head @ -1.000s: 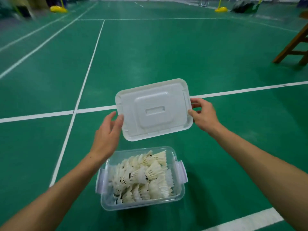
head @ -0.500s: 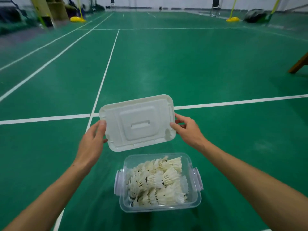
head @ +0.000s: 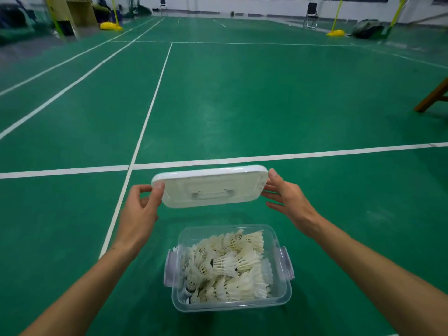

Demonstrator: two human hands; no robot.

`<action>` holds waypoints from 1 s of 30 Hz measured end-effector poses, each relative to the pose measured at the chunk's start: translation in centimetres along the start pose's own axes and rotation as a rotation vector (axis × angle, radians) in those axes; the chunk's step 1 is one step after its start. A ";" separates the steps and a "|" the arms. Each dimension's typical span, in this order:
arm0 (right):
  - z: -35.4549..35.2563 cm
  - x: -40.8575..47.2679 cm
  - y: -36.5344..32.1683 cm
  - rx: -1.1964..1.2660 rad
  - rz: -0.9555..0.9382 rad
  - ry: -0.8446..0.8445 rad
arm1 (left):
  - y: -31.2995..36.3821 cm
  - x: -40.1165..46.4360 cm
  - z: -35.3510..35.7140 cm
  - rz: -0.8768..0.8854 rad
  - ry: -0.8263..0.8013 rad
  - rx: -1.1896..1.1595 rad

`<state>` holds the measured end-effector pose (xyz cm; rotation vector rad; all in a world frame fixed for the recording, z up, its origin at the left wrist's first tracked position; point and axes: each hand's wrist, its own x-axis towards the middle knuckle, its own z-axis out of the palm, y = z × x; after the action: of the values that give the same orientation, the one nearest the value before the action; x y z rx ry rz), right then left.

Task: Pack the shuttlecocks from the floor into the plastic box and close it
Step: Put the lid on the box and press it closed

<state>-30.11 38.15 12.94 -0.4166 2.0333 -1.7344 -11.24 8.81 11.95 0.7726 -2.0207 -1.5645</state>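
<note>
A clear plastic box (head: 282, 297) stands open on the green floor, close in front of me, with a latch on each short side. Several white feather shuttlecocks (head: 228, 265) fill it in a heap. Above and just beyond the box I hold the white lid (head: 211, 187), nearly level, its handle recess facing me. My left hand (head: 139, 214) pinches the lid's left end, thumb on top. My right hand (head: 287, 202) grips the right end with its fingers spread.
White court lines (head: 135, 151) cross the floor ahead of the box. A wooden stand leg (head: 430, 98) juts in at the right edge. Far back stand yellow post bases (head: 335, 33), a chair (head: 311, 15) and a dark bag (head: 366, 29).
The lid has tipped from facing me almost flat-on to nearly level. Both hands hold it throughout. The view has shifted, so the box now sits lower and more central.
</note>
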 end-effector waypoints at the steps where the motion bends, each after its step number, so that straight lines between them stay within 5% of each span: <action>1: -0.2 -0.2 0.5 -0.003 -0.006 0.005 | -0.2 -0.2 0.1 0.006 -0.001 -0.011; 13: -2.2 -4.8 6.4 -0.169 -0.126 -0.019 | -2.6 -3.8 0.8 0.004 -0.173 -0.059; 23: -3.7 -8.9 9.2 -0.447 -0.196 -0.128 | -6.1 -7.1 -0.1 0.047 -0.395 0.132; 30: -3.0 -11.6 10.2 -0.567 -0.269 -0.165 | -8.4 -10.5 -0.9 0.095 -0.396 0.177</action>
<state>-21.15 48.19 4.74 -1.0126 2.4051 -1.1710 -1.72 13.72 3.76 0.4429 -2.4652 -1.5966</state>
